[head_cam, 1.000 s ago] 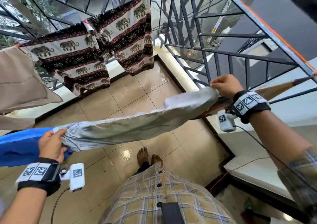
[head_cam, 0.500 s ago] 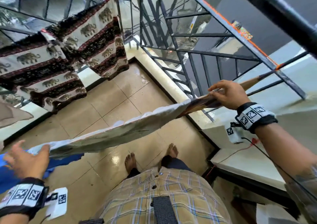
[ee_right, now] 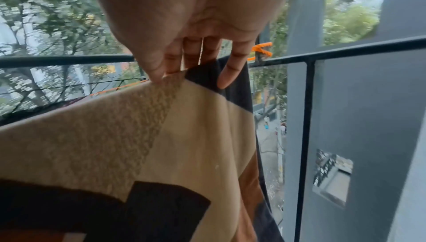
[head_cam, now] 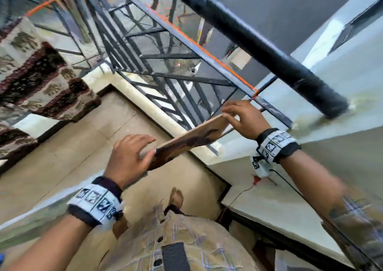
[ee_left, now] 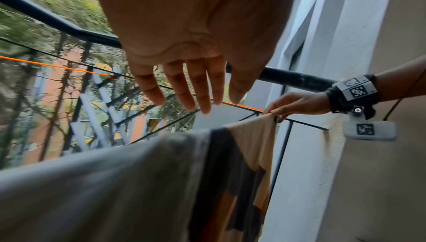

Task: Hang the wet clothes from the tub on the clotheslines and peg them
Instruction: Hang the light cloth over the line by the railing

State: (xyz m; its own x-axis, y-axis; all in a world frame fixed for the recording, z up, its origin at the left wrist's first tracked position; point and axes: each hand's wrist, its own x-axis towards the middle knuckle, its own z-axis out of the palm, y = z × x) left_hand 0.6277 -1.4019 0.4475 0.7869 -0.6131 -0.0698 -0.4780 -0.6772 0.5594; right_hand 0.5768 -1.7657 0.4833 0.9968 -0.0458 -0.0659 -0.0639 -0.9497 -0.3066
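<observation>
Spreading a cloth along the line.
Right hand [ee_right: 184, 32] pinches the tan-and-brown patterned cloth [ee_right: 143, 136] taut; left hand [ee_left: 186, 49] hovers above, fingers straight, holding nothing.

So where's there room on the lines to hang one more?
The orange line looks bare from the elephant cloth to the right hand. Crowded: the tan-and-brown cloth fills the stretch between the left hand and the right.

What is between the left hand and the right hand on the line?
In the head view, only the tan-and-brown cloth spans from left hand to right hand; no peg shows there.
</observation>
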